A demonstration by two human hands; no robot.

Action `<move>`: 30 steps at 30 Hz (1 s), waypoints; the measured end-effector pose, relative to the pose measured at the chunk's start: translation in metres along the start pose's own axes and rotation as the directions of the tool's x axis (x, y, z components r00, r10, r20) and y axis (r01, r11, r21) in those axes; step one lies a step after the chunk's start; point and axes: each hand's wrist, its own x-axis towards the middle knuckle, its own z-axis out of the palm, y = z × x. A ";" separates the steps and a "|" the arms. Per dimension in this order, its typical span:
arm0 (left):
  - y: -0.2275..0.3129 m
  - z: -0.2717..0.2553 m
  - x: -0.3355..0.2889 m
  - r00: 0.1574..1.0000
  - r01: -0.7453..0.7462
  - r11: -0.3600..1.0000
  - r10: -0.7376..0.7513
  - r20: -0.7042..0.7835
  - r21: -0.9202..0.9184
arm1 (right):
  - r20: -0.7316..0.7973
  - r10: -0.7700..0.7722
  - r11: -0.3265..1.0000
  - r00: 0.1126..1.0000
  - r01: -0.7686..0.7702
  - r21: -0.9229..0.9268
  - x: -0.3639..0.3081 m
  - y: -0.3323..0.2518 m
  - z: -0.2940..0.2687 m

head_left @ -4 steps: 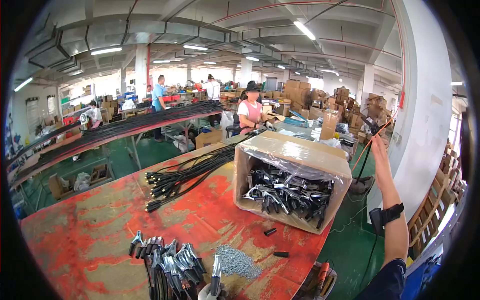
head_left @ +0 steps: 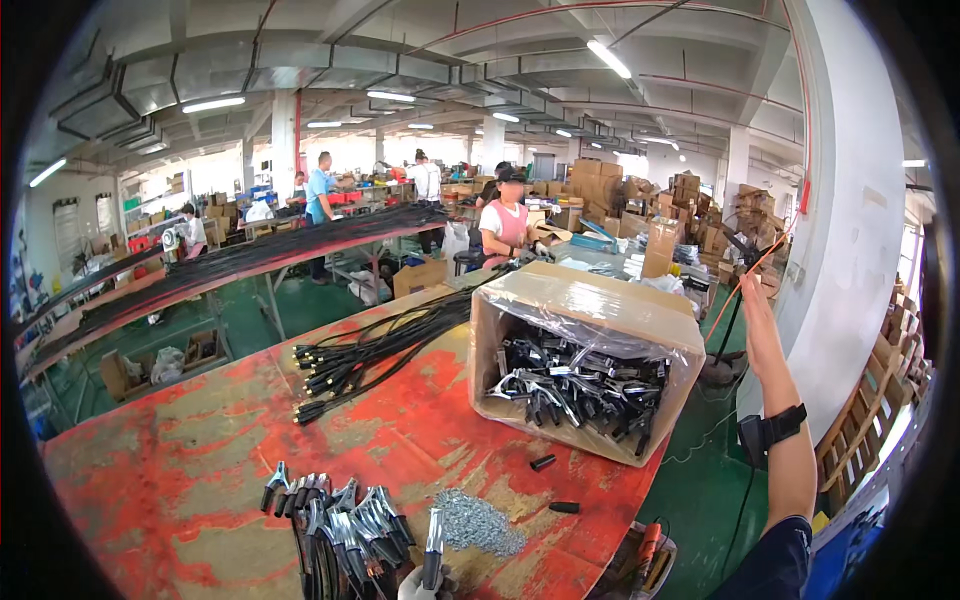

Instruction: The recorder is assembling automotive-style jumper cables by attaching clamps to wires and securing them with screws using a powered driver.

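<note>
At the bottom edge, my left hand (head_left: 416, 586) in a white glove is closed around an upright clamp (head_left: 433, 550) with silver jaws and a black handle; most of its fingers are cut off. Beside it lies a bundle of similar clamps (head_left: 350, 535), with black cables running down from them. A heap of small grey metal pieces (head_left: 480, 524) is just right of the held clamp. My right hand (head_left: 764, 325), bare, is raised at the far right with fingers stretched upward, holding nothing visible. Its wrist wears a black strap with a small box (head_left: 772, 430).
A cardboard box (head_left: 590, 300) full of loose clamps lies on its side on the worn red table (head_left: 220, 450). Black cables (head_left: 370, 350) stretch behind it. Two black sleeves (head_left: 564, 507) lie nearby. A co-worker (head_left: 505, 228) stands beyond; a white pillar (head_left: 850, 200) rises at right.
The view has shifted very slightly. My hands keep the same poses, and the co-worker beyond the box has turned the head a little.
</note>
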 end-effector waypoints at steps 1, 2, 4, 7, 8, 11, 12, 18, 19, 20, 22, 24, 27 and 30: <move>-0.003 -0.003 -0.001 1.000 -0.024 0.999 0.025 0.007 -0.031 | -0.008 0.003 1.000 1.000 -0.003 0.027 -0.002 -0.002 0.000; -0.007 -0.003 -0.001 0.999 -0.033 0.999 0.033 0.009 -0.019 | 0.006 0.035 0.999 0.999 -0.035 0.030 0.000 -0.005 0.003; -0.013 -0.008 0.001 0.999 0.034 0.999 -0.033 -0.039 0.011 | 0.037 0.036 0.998 0.999 -0.037 0.044 -0.005 -0.002 0.002; -0.013 -0.008 -0.001 0.996 0.063 0.998 -0.062 -0.060 0.006 | 0.059 0.052 0.995 0.997 -0.057 0.088 -0.006 0.002 0.005; -0.015 -0.010 -0.002 0.997 0.044 0.999 -0.043 -0.059 0.015 | 0.060 0.068 0.994 0.996 -0.073 0.081 -0.009 -0.004 0.009; -0.015 -0.010 -0.004 0.998 0.022 1.000 -0.022 -0.054 0.013 | 0.090 0.071 0.994 0.993 -0.077 0.074 -0.008 -0.009 0.013; -0.012 -0.008 -0.004 0.998 0.031 0.999 -0.030 -0.057 0.016 | 0.070 0.058 0.996 0.996 -0.063 0.061 -0.009 -0.011 0.017; -0.008 -0.004 0.000 0.999 0.037 0.999 -0.036 -0.029 0.028 | 0.054 0.084 0.989 0.995 -0.090 0.115 -0.009 -0.005 0.024; -0.011 -0.004 0.001 0.999 0.031 1.000 -0.031 -0.028 0.002 | 0.059 0.090 0.989 0.994 -0.097 0.115 -0.009 -0.003 0.025; -0.012 -0.005 0.003 0.999 0.024 0.999 -0.024 -0.022 -0.024 | 0.052 0.089 0.988 0.995 -0.095 0.121 -0.008 -0.002 0.026; -0.012 -0.006 0.006 0.999 0.041 0.999 -0.041 -0.026 -0.004 | 0.046 0.091 0.987 0.995 -0.096 0.125 -0.007 0.001 0.027; -0.012 -0.007 0.004 0.998 0.061 0.998 -0.060 -0.031 0.016 | 0.063 0.092 0.984 0.994 -0.100 0.146 -0.008 0.003 0.029; -0.014 -0.009 0.003 1.000 0.028 0.999 -0.028 -0.009 -0.019 | 0.062 0.110 0.981 0.992 -0.118 0.154 -0.009 -0.004 0.038; -0.016 -0.011 0.004 0.998 0.060 0.998 -0.060 -0.026 -0.014 | 0.083 0.099 0.979 0.992 -0.112 0.169 -0.007 0.004 0.040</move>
